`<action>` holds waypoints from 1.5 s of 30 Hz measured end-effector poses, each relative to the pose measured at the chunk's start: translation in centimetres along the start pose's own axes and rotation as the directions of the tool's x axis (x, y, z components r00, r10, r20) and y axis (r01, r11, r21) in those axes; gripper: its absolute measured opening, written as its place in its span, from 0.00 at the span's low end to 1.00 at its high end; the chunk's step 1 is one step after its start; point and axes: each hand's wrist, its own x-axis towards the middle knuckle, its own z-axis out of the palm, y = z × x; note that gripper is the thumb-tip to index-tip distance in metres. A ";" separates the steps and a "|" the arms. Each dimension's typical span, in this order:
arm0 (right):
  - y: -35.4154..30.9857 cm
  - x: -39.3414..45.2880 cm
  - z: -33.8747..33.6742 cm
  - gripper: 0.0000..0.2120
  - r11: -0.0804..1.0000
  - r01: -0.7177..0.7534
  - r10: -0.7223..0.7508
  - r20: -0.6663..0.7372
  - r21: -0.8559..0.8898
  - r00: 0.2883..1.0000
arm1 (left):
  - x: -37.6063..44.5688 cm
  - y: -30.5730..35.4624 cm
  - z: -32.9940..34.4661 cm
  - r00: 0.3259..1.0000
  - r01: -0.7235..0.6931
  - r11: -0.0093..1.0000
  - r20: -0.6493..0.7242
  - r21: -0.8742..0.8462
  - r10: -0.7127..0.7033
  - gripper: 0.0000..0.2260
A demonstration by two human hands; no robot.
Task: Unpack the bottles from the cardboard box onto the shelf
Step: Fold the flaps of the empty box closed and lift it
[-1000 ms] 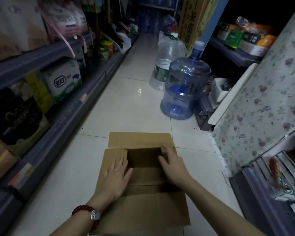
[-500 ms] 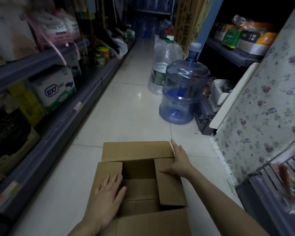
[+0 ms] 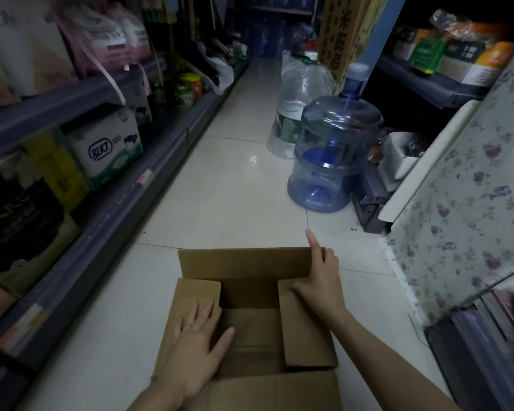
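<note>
The cardboard box is found on the floor with the left hand pressed flat on the left flap and the right hand spread, nothing held; all flaps should be folded fully outward, no bottles being visible inside.

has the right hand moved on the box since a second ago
Yes. The right hand went from the middle of the cardboard box out to its far right corner.
</note>
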 end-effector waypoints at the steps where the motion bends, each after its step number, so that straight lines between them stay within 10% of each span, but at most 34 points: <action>1: 0.2 -0.5 -0.1 0.44 0.999 0.012 -0.013 -0.016 -0.031 1.000 | -0.1 -0.2 0.1 1.000 -0.010 1.000 0.004 -0.003 0.011 0.46; 5: 1.3 -2.9 -0.8 0.25 0.977 0.112 -0.126 -0.070 -0.184 0.989 | -0.9 -1.2 0.1 0.949 -0.067 0.949 -0.313 -0.309 -0.035 0.23; 9: 1.7 -6.0 -1.7 0.41 0.970 0.132 -0.110 0.117 -0.202 0.987 | -1.4 -2.0 -1.4 0.778 -0.116 0.928 -0.613 -0.354 -0.137 0.21; 16: 2.3 -8.3 -1.9 0.56 0.917 0.131 0.037 0.407 -0.377 0.912 | 0.1 -4.1 -2.1 0.996 -0.088 0.993 -0.025 0.072 0.090 0.22; 23: -0.5 -10.6 -2.7 0.37 0.882 0.307 -0.122 0.458 -0.356 0.881 | 0.2 -3.3 -2.6 0.998 -0.069 0.989 0.002 0.128 0.069 0.23; 34: -1.9 -17.1 -1.3 0.53 0.779 0.592 -0.325 0.674 -0.207 0.664 | -1.4 -3.5 -1.3 0.997 -0.070 0.998 -0.023 -0.004 0.070 0.26; 45: -2.6 -13.5 -6.2 0.46 0.793 0.586 -0.464 0.462 -0.163 0.756 | -2.5 -3.2 -5.0 0.987 0.065 0.998 0.149 -0.009 -0.063 0.32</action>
